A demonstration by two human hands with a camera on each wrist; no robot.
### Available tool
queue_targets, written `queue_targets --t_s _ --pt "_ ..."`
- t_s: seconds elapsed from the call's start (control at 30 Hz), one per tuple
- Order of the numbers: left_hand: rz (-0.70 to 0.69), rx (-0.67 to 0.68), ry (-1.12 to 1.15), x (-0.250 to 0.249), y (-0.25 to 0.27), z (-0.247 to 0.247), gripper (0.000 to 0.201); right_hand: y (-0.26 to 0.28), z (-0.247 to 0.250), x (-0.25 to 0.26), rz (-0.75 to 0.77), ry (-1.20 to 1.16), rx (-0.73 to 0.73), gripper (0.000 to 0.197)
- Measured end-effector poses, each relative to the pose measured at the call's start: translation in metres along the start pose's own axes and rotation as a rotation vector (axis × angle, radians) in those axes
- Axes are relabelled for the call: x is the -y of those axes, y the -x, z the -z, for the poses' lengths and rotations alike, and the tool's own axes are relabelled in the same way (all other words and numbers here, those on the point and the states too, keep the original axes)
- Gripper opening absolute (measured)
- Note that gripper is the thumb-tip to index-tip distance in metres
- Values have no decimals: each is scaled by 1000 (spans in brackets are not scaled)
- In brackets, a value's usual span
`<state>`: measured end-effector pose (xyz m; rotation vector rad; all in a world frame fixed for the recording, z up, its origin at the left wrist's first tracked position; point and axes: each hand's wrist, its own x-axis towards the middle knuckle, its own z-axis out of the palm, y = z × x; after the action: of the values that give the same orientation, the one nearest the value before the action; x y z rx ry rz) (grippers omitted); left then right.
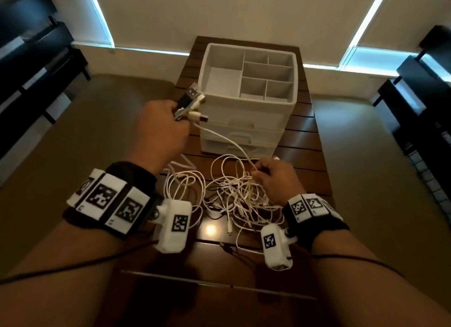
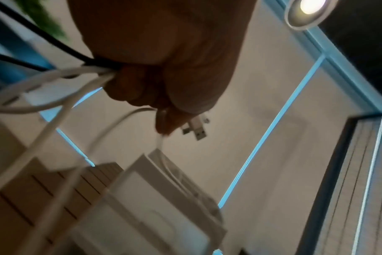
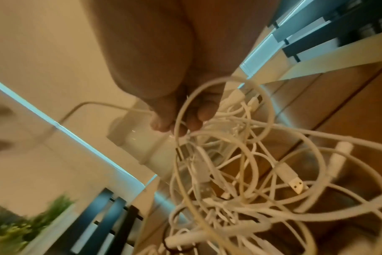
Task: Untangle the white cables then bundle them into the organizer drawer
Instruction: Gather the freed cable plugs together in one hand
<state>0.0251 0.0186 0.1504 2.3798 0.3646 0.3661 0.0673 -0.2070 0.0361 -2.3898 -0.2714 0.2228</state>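
White cables (image 1: 234, 195) are lying in a tangled heap on the slatted wooden worktop (image 1: 307, 136), just in front of the white organizer (image 1: 249, 99), whose drawers are sitting closed. Raised left hand (image 1: 161, 129) is clutching several USB plug ends (image 1: 192, 102), apparently including a dark one, while right hand (image 1: 273, 177) is pinching one strand running taut between both hands.

Left hand (image 1: 159, 129): raised, forearm extended forward, fingers curled in a fist gripping cable ends (image 1: 192, 102). Right hand (image 1: 274, 180): lower and nearer the body, thumb and fingertips (image 3: 164, 124) pinching one white cable (image 1: 227, 138). Both wrists carry marker bands.
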Motion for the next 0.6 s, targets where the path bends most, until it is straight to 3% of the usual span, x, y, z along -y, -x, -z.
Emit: queue_targets --t_s 0.03,0.1,0.2,0.27,0.33,0.43,0.5,0.6 --pt "35 -10 -69 4 1 -1 10 -1 3 4 21 -19 -42 6" --pt "-10 5 -174 6 6 -9 39 -2 6 13 66 -34 -31 8" --pt "-174 229 -167 -7 24 -34 32 1 8 30 132 -66 37 11" --pt "-202 390 -165 -8 32 -51 21 2 11 40 193 -80 -36 17" --pt "-166 381 -110 -6 29 -54 9 3 10 38 193 -107 -43 12" --pt "-122 299 29 -11 18 -44 22 8 -6 13 99 49 158 8" --pt "-137 272 33 -17 10 -32 19 9 -12 2 47 97 220 8" --pt "-103 282 -102 -7 1 -20 11 5 -2 7 26 -96 52 8"
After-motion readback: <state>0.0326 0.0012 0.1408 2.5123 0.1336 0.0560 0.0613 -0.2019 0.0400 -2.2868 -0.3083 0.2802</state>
